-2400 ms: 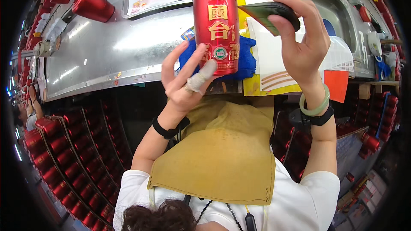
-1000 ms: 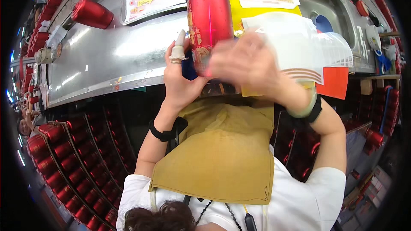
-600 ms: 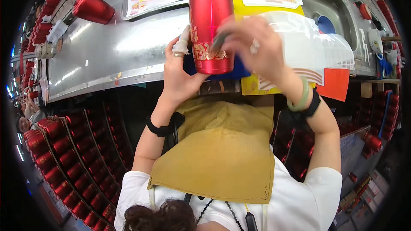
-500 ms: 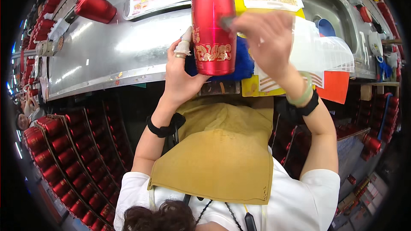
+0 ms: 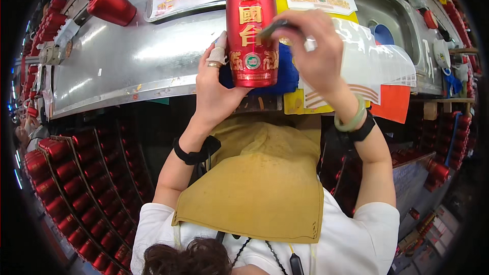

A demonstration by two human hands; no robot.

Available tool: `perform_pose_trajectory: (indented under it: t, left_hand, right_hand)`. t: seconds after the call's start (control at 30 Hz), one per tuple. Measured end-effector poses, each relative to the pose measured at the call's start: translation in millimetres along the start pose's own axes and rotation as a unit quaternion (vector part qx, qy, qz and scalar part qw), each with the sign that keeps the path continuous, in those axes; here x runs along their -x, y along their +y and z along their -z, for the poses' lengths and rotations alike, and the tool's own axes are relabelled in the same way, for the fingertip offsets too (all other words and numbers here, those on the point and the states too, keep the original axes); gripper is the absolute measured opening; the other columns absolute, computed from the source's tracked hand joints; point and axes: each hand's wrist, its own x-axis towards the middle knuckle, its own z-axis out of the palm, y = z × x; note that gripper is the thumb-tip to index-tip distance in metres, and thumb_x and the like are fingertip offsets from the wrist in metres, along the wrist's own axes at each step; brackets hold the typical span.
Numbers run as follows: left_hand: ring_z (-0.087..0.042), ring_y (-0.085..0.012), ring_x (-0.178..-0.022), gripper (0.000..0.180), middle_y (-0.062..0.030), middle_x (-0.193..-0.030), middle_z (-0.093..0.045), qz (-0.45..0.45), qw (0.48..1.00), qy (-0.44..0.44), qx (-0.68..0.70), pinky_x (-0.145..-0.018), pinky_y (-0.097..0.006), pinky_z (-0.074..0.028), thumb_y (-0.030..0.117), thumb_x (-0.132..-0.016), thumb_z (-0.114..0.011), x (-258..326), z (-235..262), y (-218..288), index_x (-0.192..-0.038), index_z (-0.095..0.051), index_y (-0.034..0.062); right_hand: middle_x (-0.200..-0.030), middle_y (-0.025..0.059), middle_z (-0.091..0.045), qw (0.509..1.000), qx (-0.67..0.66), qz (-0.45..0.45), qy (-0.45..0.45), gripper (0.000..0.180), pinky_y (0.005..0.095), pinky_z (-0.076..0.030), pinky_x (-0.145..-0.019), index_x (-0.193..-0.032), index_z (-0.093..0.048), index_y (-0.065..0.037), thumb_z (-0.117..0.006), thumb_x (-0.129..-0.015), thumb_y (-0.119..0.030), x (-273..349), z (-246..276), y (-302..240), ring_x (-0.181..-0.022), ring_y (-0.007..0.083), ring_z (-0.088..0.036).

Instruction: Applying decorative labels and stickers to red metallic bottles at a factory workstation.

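A glossy red bottle [image 5: 235, 35] lies on a blue cloth [image 5: 289, 74], its neck pointing away from me. Large raised gold characters, a gold patterned band and a small round green-and-white emblem face up. My left hand [image 5: 216, 86] is wrapped around the bottle's left side, with white tape on one finger and a ring below it. In my right hand [image 5: 318, 46] is a dark, flat, scraper-like tool [image 5: 290, 24]; its tip is at the right edge of the gold characters. Motion blurs this hand slightly, and its exact contact with the bottle is unclear.
Gold stickers lie on a metal tray [image 5: 204, 6] at the back. Another red bottle [image 5: 111, 6] lies on the metal counter [image 5: 122, 61]. Printed clear sheets [image 5: 356, 61] cover yellow boards to the right, beside a sink [image 5: 402, 15]. Racks of red bottles [image 5: 81, 188] stand below left.
The bottle has turned about its long axis, bringing the large gold characters and the emblem to the top. My right hand, with the dark tool, has shifted slightly left.
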Motion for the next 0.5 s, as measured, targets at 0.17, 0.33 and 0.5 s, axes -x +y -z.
perform_pose_trajectory:
  t: [0.17,0.33,0.5]
  left_hand:
    - [-0.056,-0.0342,-0.132,0.089,-0.0201,-0.139,-0.060,-0.031,0.995,0.072,0.064,-0.112,-0.042,-0.044,0.009,-0.067,-0.090,1,0,11,-0.146,-0.050,-0.0018]
    - [-0.057,-0.0343,-0.133,0.084,-0.0213,-0.141,-0.060,-0.059,0.994,0.040,-0.084,-0.118,-0.045,-0.035,0.022,-0.071,-0.091,2,6,10,-0.142,-0.054,-0.0037]
    - [-0.060,-0.0302,-0.131,0.085,-0.0200,-0.137,-0.064,-0.110,0.984,0.087,-0.110,-0.118,-0.046,-0.033,0.029,-0.070,-0.093,0,5,21,-0.140,-0.057,-0.0023]
  right_hand:
    - [-0.085,-0.0005,-0.069,0.972,-0.027,0.164,-0.165,0.018,0.0339,-0.045,-0.073,-0.093,-0.073,-0.014,-0.074,-0.076,-0.011,19,19,-52,-0.075,0.0182,-0.061]
    - [-0.088,-0.0023,-0.070,0.986,0.114,0.123,-0.016,0.020,0.0337,-0.042,-0.075,-0.094,-0.073,-0.016,-0.074,-0.075,-0.010,-6,7,-10,-0.072,0.0194,-0.058]
    - [-0.084,-0.0032,-0.067,0.989,0.019,0.089,-0.118,0.022,0.0348,-0.045,-0.069,-0.096,-0.070,-0.016,-0.077,-0.075,-0.015,5,5,-49,-0.074,0.0185,-0.059]
